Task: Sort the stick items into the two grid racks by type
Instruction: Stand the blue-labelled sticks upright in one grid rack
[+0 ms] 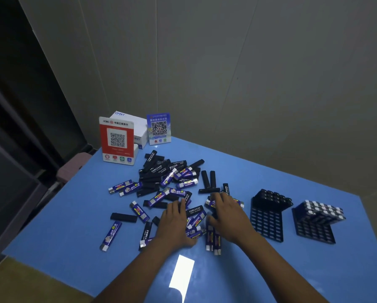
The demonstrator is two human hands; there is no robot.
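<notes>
Both hands flat on the stick pile.
Left hand point(174, 224) and right hand point(229, 217) rest with fingers point(216, 199) spread, gripping nothing; two racks point(267, 221) stand right, near the bench point(270, 281) edge.

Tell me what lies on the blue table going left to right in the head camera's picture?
Red QR sign → white box → blue QR sign → left hand → right hand → rack of black sticks → rack of blue sticks.
</notes>
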